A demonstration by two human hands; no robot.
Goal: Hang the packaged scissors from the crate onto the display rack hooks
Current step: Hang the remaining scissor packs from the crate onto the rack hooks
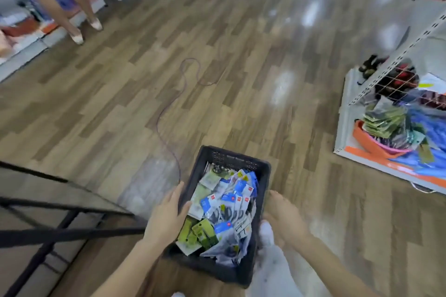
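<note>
**Crate in both hands, no pack hung yet**

Status: black plastic crate (263, 176) held off the wood floor (217, 55), long axis pointing away from the person. Left hand (166, 217) grips the left rim, thumb hooked inside over the wall, fingers (177, 190) lying along the outside. Right hand (282, 217) is on the right wall; palm against it, but its fingertips are hidden behind the crate, so curl can't be confirmed. Neither hand holds a pack.

Contents: packaged scissors (224, 212) heaped loose inside, blue/white cards uppermost, green-carded packs (198, 234) toward the near-left corner. Pile sits near rim height at centre.

Surroundings: white display rack (376, 75) w/ perforated upright and wire grid stands at right, well apart from the crate; goods already piled on its base. Hooks not discernible from here. Thin cable (169, 113) snakes across the floor and runs up to the crate's left side. Dark metal frame (48, 202) at lower left. Another person's legs (72, 7) at far left.

Judgement, step in hand: carrying stock to the rack; hanging not begun.

Risks:
- Cable underfoot: trip hazard, view of feet blocked by crate.
- Any tilt and loose packs slide over the rim.
- Right-side hold unverified; slip would drop that side.
- Frame corner near left elbow, poss. snag.
</note>
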